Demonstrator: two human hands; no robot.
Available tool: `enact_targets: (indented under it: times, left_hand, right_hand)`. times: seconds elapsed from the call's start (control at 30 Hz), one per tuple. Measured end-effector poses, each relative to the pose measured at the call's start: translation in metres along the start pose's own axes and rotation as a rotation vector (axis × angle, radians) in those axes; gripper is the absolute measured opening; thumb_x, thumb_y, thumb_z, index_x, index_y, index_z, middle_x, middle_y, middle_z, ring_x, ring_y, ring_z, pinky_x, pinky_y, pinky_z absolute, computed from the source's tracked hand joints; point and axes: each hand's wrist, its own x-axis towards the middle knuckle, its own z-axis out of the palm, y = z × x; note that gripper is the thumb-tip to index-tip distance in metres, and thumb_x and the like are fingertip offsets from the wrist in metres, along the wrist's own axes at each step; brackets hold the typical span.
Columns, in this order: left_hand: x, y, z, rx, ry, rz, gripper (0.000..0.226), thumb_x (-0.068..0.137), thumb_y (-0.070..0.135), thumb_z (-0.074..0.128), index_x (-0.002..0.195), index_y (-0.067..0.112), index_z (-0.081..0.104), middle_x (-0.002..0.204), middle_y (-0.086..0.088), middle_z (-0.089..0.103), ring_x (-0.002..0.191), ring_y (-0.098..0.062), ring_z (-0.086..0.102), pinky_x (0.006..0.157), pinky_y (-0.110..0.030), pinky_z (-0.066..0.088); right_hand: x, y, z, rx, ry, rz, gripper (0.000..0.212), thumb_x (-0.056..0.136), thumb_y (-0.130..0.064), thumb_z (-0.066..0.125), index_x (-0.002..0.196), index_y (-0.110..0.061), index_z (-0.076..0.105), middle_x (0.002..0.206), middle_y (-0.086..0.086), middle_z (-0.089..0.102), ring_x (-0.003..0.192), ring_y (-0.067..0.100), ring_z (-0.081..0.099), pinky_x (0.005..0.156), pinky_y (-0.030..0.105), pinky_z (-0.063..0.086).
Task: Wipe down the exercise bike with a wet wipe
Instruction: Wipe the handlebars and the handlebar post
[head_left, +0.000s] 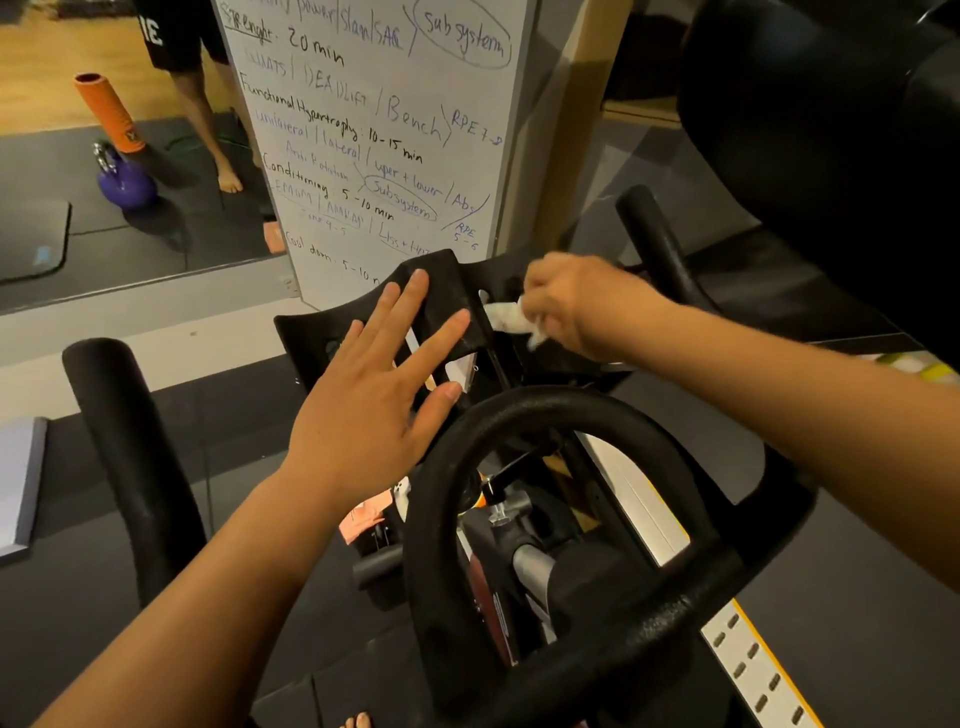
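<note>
Left hand: the left hand (374, 405) lies flat with its back up. Its fingers (441, 338) are straight and spread and hold nothing. The fingertips rest on the black plastic tablet holder (449, 293) at the front of the handlebars.
Right hand: the right hand (576, 312) has its fingers curled round a crumpled white wet wipe (506, 317) and grips it. The knuckles face up and the fingertips are hidden under the hand.
Wet wipe: it sticks out of the right hand's fingers toward the left hand, just beside the left index fingertip. It touches the right edge of the tablet holder.
Exercise bike: the black exercise bike with a white and yellow frame (644, 499) stands under both hands. The frame runs from below the left thumb toward the lower right.
Handlebar loop: a black foam-covered handlebar loop (545, 410) curves on the near side of both sets of fingers, just beside the left thumb tip.
Handlebar horns: one black padded horn (119, 441) rises well to the left of the left little finger. Another horn (660, 244) rises just beyond the right hand's knuckles.
Whiteboard: a white board with handwritten workout notes (374, 104) stands upright just beyond the left fingertips.
Far left: a purple kettlebell (127, 184) and an orange foam roller (106, 111) lie well beyond the left little finger. A person's bare legs (208, 104) are near them.
</note>
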Motion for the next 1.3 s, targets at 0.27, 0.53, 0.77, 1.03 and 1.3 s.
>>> enact_targets:
  times: [0.27,0.53,0.77,1.03,1.3]
  left_hand:
    - [0.002,0.001,-0.005,-0.147,0.046,-0.033,0.051,0.097,0.037,0.052,0.147,0.033,0.04,0.164,0.005,0.012,0.15,-0.016,0.013,0.114,-0.038,0.027]
    - [0.001,-0.001,-0.017,-0.315,0.336,-0.156,0.023,0.092,0.006,0.056,0.109,0.011,0.07,0.125,-0.003,0.066,0.117,-0.015,0.059,0.102,-0.019,0.039]
    - [-0.002,-0.002,-0.029,-0.412,0.543,-0.274,0.021,0.089,0.002,0.052,0.098,0.011,0.068,0.101,0.0,0.068,0.088,-0.006,0.06,0.081,-0.019,0.049]
    - [-0.008,-0.002,-0.023,-0.155,0.084,-0.168,0.029,0.09,0.014,0.052,0.114,0.007,0.066,0.118,-0.013,0.064,0.114,-0.031,0.056,0.101,-0.044,0.042]
    - [-0.049,-0.015,-0.047,0.379,-0.365,-0.145,0.075,0.097,0.052,0.043,0.155,0.022,0.006,0.163,-0.013,-0.013,0.147,-0.035,-0.023,0.114,-0.068,-0.003]
  right_hand:
    - [-0.024,-0.006,-0.007,0.524,-0.338,0.214,0.023,0.084,-0.01,0.065,0.089,-0.029,0.077,0.063,-0.017,0.065,0.07,0.005,0.062,0.071,0.025,0.051]
    - [-0.02,-0.023,-0.002,1.229,-0.42,0.407,0.013,0.082,-0.001,0.067,0.086,-0.012,0.072,0.083,0.005,0.072,0.078,0.016,0.07,0.071,0.026,0.054]
    - [-0.01,-0.03,-0.013,0.668,-0.518,0.453,0.014,0.085,-0.029,0.069,0.088,-0.016,0.073,0.091,0.01,0.071,0.09,0.026,0.067,0.08,0.039,0.055]
    - [-0.019,-0.06,-0.031,0.901,-0.051,0.537,0.012,0.084,-0.012,0.071,0.08,-0.024,0.07,0.082,0.0,0.07,0.078,0.011,0.064,0.074,0.029,0.052]
    - [0.0,-0.115,-0.042,0.697,0.382,0.466,0.019,0.09,-0.027,0.065,0.108,-0.023,0.068,0.092,-0.009,0.064,0.086,0.009,0.059,0.085,0.025,0.049]
